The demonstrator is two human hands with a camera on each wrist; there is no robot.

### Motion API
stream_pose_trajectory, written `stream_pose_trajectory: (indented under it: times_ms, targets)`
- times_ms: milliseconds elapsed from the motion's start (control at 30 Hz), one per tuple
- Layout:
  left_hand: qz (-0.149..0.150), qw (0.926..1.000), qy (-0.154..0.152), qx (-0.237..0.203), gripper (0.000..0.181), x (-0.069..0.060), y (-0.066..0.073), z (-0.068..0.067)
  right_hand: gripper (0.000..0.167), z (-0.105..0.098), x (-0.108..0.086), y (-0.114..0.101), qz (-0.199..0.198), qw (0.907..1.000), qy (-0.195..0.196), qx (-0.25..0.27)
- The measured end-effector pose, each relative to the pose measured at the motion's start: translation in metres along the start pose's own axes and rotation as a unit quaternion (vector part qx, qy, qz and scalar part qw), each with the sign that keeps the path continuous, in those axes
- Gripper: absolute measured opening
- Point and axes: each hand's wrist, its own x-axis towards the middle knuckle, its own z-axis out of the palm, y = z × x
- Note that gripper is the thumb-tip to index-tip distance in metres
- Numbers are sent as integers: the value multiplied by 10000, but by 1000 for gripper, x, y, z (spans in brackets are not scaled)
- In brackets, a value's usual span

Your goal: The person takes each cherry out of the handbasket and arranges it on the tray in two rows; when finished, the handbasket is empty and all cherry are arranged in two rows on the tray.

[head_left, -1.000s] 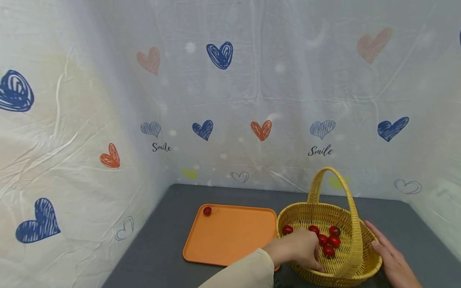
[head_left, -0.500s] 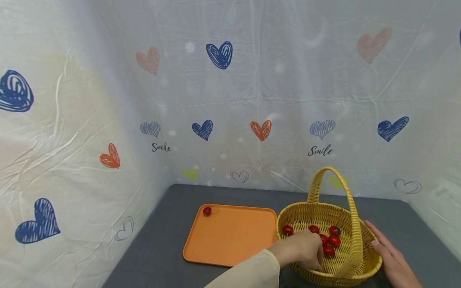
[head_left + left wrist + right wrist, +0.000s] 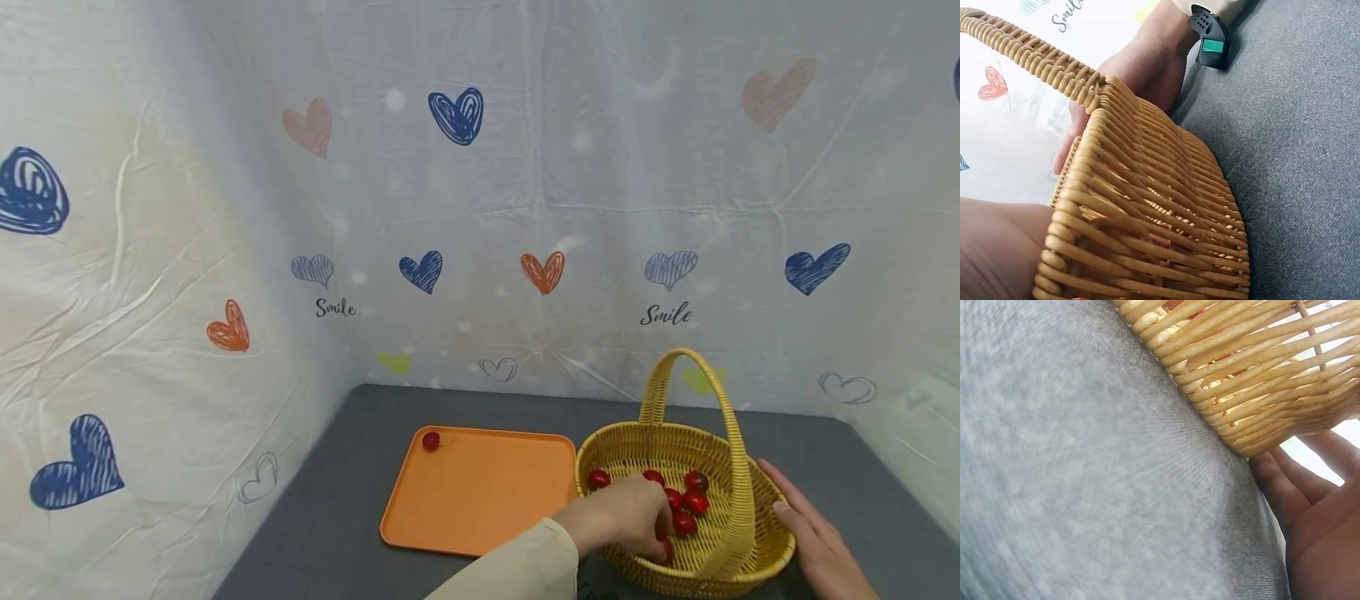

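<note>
In the head view my left hand [image 3: 628, 512] reaches over the near left rim of a yellow wicker basket [image 3: 712, 442], fingers pointing down inside. A red cherry [image 3: 666, 549] shows at its fingertips, pinched and partly hidden. Several more cherries [image 3: 685, 523] lie on the basket floor. At the basket's right end my right hand [image 3: 817, 537] holds the side, thumb at the rim and the other fingers along the outer wall. Those fingers [image 3: 1285, 481] touch the weave low down in the right wrist view.
An orange tray [image 3: 480, 492] lies left of the basket, with one stemmed cherry [image 3: 431, 441] in its far left corner. The basket's tall arched handle [image 3: 738, 467] rises beside the left hand. A heart-patterned curtain [image 3: 480, 208] hangs behind the grey tabletop [image 3: 330, 500].
My left hand has shifted slightly right and tightened its fingers, and a cherry now shows beneath them. The right hand and the basket have stayed put.
</note>
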Motion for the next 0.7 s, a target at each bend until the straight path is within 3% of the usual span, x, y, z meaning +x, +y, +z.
stream_pose_trajectory:
  times_ms: [233, 467, 600, 700]
  targets:
    - [409, 9987, 287, -126, 22, 0, -7, 0, 65, -1, 0, 1, -14, 10000, -26, -5]
    - [545, 9927, 499, -954, 26, -9, -16, -7, 66, -1, 2, -1, 54, 10000, -51, 17]
    - [622, 9834, 809, -1503, 28, -21, -25, -10, 65, 0, 1, 0, -46, 10000, -3, -30]
    - [683, 9697, 1066, -2089, 29, -33, -32, -13, 65, 1, 1, 0, -44, 10000, 5, -16]
